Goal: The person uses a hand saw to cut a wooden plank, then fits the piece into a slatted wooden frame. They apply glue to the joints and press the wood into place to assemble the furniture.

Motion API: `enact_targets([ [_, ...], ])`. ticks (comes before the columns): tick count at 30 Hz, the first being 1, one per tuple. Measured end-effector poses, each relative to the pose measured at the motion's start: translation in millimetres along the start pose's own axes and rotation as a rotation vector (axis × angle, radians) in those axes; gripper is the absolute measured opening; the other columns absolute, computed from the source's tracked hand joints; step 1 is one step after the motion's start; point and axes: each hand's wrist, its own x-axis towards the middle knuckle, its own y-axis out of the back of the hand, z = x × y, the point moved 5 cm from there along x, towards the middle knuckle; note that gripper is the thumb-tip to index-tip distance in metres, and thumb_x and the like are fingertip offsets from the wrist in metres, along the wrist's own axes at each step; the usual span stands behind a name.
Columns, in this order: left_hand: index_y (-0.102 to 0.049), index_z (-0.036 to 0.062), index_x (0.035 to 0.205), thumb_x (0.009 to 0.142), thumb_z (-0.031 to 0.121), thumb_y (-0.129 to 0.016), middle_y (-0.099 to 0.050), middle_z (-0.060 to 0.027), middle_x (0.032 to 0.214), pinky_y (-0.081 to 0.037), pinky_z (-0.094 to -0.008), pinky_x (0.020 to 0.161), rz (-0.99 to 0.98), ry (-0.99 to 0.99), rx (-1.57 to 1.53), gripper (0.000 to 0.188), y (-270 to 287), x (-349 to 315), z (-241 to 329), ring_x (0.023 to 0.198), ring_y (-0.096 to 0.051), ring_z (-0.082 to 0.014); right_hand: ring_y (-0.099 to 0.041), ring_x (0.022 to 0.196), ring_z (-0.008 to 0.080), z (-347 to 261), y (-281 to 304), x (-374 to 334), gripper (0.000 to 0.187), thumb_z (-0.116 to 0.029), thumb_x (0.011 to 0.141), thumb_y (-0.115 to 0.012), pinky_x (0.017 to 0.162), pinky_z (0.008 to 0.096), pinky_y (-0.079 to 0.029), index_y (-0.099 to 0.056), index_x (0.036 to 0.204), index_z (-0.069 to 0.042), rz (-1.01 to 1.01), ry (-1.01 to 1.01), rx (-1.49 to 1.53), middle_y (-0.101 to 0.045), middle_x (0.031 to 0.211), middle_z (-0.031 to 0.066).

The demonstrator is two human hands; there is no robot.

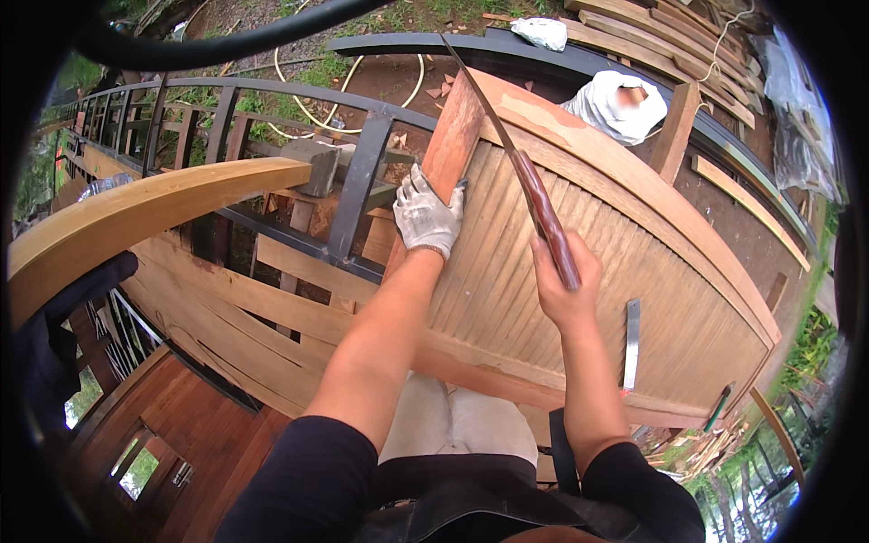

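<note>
The head view looks from the person's own head, steeply down and forward over the trousers (457, 425) and dark sleeves (299, 480) at the near edge. The panel (498, 290) fills the middle, close below the lens, with the left hand (425, 213) and right hand (568, 281) over it. The wide fisheye reaches from the wooden floor (217, 434), near left, to the stacked planks (670, 45), small at far right. Long edges bow toward its round black rim; a dark bar (235, 45), far left, shows large and blurred.
</note>
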Motion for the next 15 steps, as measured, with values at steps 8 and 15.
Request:
enact_targets([
  [8, -0.036, -0.0041, 0.148, 0.086, 0.060, -0.068, -0.052, -0.0266, 0.139, -0.041, -0.0483, 0.108, -0.033, 0.013, -0.026, 0.095, -1, -5, 5, 0.131, -0.050, -0.0394, -0.048, 0.058, 0.0069, 15, -6, 22, 0.008, -0.008, 0.090, -0.074, 0.053, 0.0263, -0.040, -0.068, 0.089, -0.002, 0.013, -0.035, 0.036, -0.054, 0.064, 0.0008],
  [15, -0.041, -0.0051, 0.145, 0.088, 0.062, -0.065, -0.054, -0.0256, 0.137, -0.042, -0.0474, 0.107, 0.035, -0.011, 0.023, 0.091, -3, -3, -5, 0.128, -0.052, -0.0377, -0.048, 0.057, 0.0083, 29, 40, -54, 0.009, -0.007, 0.089, -0.074, 0.052, 0.0270, -0.039, -0.067, 0.085, -0.003, 0.031, -0.004, -0.001, -0.054, 0.064, 0.0010],
])
